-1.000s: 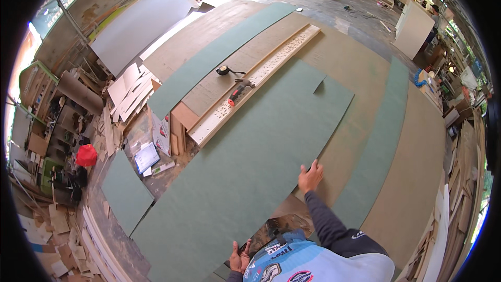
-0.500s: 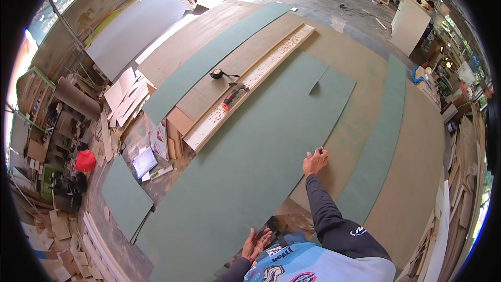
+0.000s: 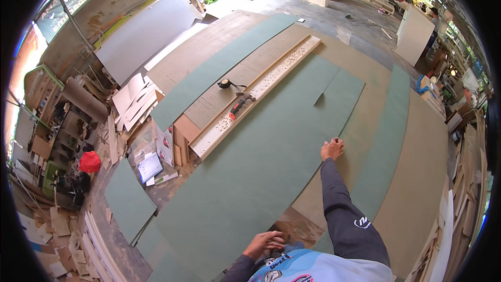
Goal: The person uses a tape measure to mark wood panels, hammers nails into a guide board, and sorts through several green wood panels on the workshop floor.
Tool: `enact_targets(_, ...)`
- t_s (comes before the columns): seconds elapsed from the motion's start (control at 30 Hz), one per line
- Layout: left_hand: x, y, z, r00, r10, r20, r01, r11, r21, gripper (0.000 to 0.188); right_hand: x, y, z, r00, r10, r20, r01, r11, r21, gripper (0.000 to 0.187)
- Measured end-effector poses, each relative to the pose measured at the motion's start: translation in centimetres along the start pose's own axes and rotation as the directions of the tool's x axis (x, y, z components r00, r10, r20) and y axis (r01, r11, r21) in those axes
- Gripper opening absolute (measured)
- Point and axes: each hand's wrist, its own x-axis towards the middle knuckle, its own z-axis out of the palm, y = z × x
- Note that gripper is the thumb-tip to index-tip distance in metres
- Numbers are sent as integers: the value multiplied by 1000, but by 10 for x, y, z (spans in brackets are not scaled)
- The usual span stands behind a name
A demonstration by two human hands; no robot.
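A large green sheet point(image 3: 250, 172) lies across the work surface in front of me. My right hand point(image 3: 332, 149) is at the sheet's right edge with its fingers curled together; whatever they hold, if anything, is too small to make out. Close to my body, my left hand point(image 3: 266, 244) hovers over the sheet's near edge, fingers loosely extended and nothing in them. Toward the far end of the sheet is a short slit with a lifted flap point(image 3: 319, 98). A hammer point(image 3: 241, 105) with a red and black handle rests on a long, shallow wooden tray-like piece point(image 3: 282, 68) along the sheet's left side.
Left of the hammer sits a black tape measure point(image 3: 225, 83). Long green strips point(image 3: 224, 68) lie on the brown boards point(image 3: 417, 162). A smaller green piece point(image 3: 128, 198), papers point(image 3: 150, 167) and a red object point(image 3: 90, 162) are at left. Wood offcuts point(image 3: 464, 177) line the right side.
My right hand has moved farther away along the sheet's right edge. My left hand has turned and shifted slightly right. The view has tilted and shifted a little.
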Motion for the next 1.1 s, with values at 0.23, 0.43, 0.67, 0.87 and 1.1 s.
enact_targets(0.23, -110, -87, -196, -389, 696, -603, 250, 710, 658, 51, -65, 14, -4, 979, -68, -192, 81, 995, 60, 59)
enact_targets(0.43, -164, -174, -290, -43, 307, -951, -134, 941, 310, 65, -206, -3, -31, 990, -109, -91, 119, 986, 116, 62)
enact_targets(0.67, -167, -105, -186, 42, 274, -961, -154, 952, 265, 58, -187, -7, -25, 990, -111, -81, 125, 973, 195, 58)
enact_targets(0.87, -119, -89, -177, 203, 334, -921, -107, 942, 318, 54, -101, 2, -4, 980, -136, -143, 160, 972, 170, 52)
enact_targets(1.1, -59, -38, -117, 361, 251, -898, -136, 967, 216, 47, 14, 4, -2, 997, -82, 0, 81, 993, 88, 55)
